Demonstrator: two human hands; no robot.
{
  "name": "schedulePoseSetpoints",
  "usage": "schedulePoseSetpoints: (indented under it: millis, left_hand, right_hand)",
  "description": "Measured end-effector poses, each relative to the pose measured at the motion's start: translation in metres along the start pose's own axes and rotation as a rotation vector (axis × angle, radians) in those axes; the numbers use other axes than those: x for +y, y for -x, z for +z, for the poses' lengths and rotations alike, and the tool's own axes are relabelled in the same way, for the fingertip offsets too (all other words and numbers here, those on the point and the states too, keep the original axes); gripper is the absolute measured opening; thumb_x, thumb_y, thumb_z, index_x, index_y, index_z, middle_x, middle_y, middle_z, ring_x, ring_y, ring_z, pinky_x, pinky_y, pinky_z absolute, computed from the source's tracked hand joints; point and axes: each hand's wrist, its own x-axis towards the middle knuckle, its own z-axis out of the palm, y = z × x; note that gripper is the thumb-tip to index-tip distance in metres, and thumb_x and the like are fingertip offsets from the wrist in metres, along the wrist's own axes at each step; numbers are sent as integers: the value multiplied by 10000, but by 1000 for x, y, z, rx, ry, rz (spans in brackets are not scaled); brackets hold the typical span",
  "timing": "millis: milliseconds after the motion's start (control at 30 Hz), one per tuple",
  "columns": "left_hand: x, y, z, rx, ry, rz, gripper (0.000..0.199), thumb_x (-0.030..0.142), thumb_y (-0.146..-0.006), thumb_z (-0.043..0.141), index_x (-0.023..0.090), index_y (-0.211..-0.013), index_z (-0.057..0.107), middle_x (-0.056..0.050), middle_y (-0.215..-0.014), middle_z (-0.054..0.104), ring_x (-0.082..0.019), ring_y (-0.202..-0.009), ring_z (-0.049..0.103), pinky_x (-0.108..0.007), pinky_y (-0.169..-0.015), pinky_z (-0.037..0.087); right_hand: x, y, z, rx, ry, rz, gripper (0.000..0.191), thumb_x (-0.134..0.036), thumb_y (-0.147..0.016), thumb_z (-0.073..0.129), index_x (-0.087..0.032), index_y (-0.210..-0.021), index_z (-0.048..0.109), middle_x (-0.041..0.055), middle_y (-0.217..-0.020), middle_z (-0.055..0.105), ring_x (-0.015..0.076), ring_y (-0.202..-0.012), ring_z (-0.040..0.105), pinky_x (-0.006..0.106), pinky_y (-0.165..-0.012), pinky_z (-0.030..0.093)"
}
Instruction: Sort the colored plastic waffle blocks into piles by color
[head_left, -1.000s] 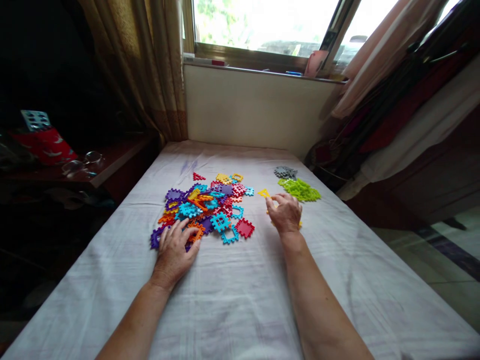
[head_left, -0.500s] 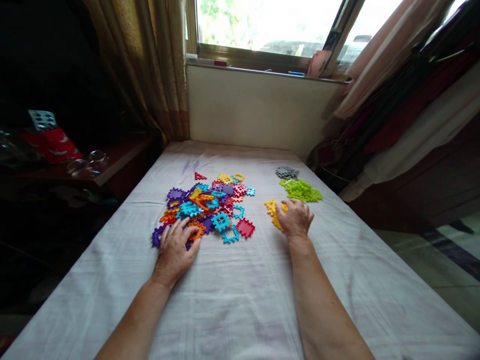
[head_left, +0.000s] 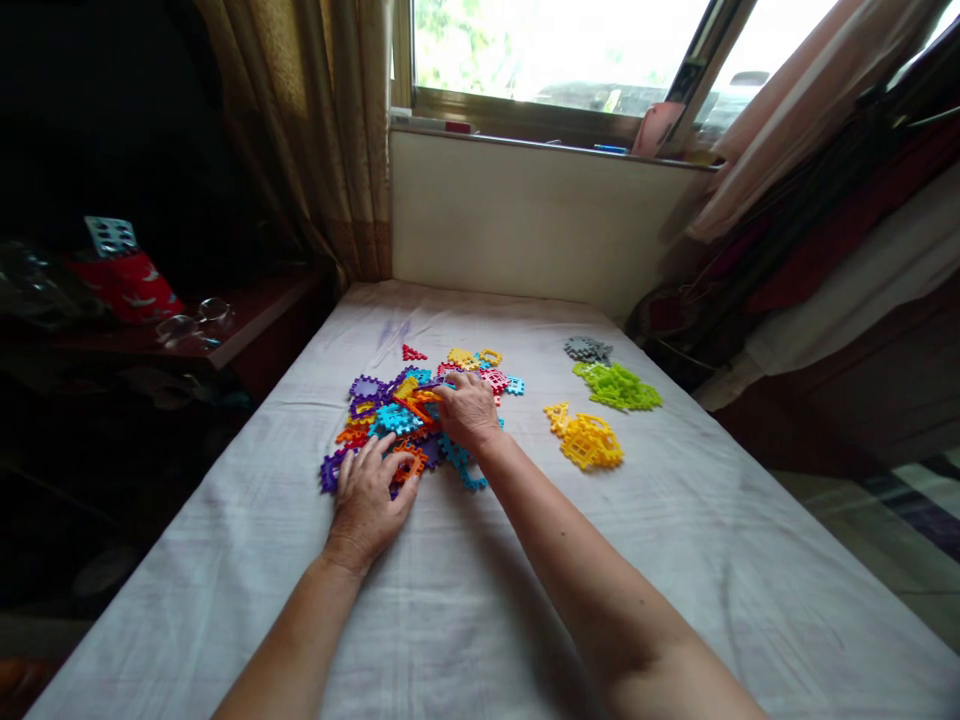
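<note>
A heaped pile of flat plastic interlocking tiles with toothed edges, such as a turquoise tile (head_left: 397,419), lies on the cloth-covered surface (head_left: 450,610). My left hand (head_left: 370,500) rests on the near left of the pile, fingers spread over purple pieces and beside an orange open-framed tile (head_left: 409,463). Over the pile's right side is my right hand (head_left: 469,410), fingertips at the end of a raised orange piece (head_left: 417,402). Its fingers are partly hidden, so I cannot tell whether they grip anything. Off to the right, yellow tiles (head_left: 592,443) sit in a small heap.
Lime-green tiles (head_left: 619,387) and grey tiles (head_left: 587,349) form separate heaps at the far right. A red triangle (head_left: 413,353) lies behind the pile. Eyeglasses (head_left: 196,322) and a red container (head_left: 131,287) are on a side table. A wall and window border the back.
My right hand has left the yellow heap and moved left onto the mixed pile. The yellow tiles now show fully. My left hand stays at the pile; the view has shifted slightly.
</note>
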Motion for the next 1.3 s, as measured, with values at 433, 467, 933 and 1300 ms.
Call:
schedulePoseSetpoints:
  millis: [433,467,933,1300]
  left_hand:
    - [4,-2,-2,-7,20,-11,228,350,-884,547,270,-1043,690,-84,-1360,620,-310,-1338,494,-589,-1148,303]
    - [3,-2,-2,-7,19,-9,226,351,-886,546,269,-1037,691,-84,-1357,622,-310,-1337,495,-588,-1147,305]
    - [-2,-1,0,-10,4,-7,237,370,-870,548,275,-1024,701,-79,-1359,625,-301,-1323,507,-573,-1149,313]
    - [-3,-2,-1,-17,7,0,244,375,-871,540,268,-1025,697,-90,-1354,626,-313,-1308,520,-586,-1141,316]
  right_hand:
    - [17,7,15,119,-113,21,182,-285,-920,584,-255,-975,755,45,-1332,650,244,-1291,491,400,-1062,366]
    - [20,12,13,169,-138,34,188,-282,-927,573,-255,-973,754,46,-1321,658,238,-1279,505,392,-1064,367]
    - [134,69,-31,265,-180,694,279,-335,-839,535,-230,-979,752,44,-845,755,189,-741,660,274,-676,455]
    - [160,82,-29,184,-26,840,334,-315,-875,524,-235,-1096,762,101,-1024,752,250,-913,673,335,-755,484]
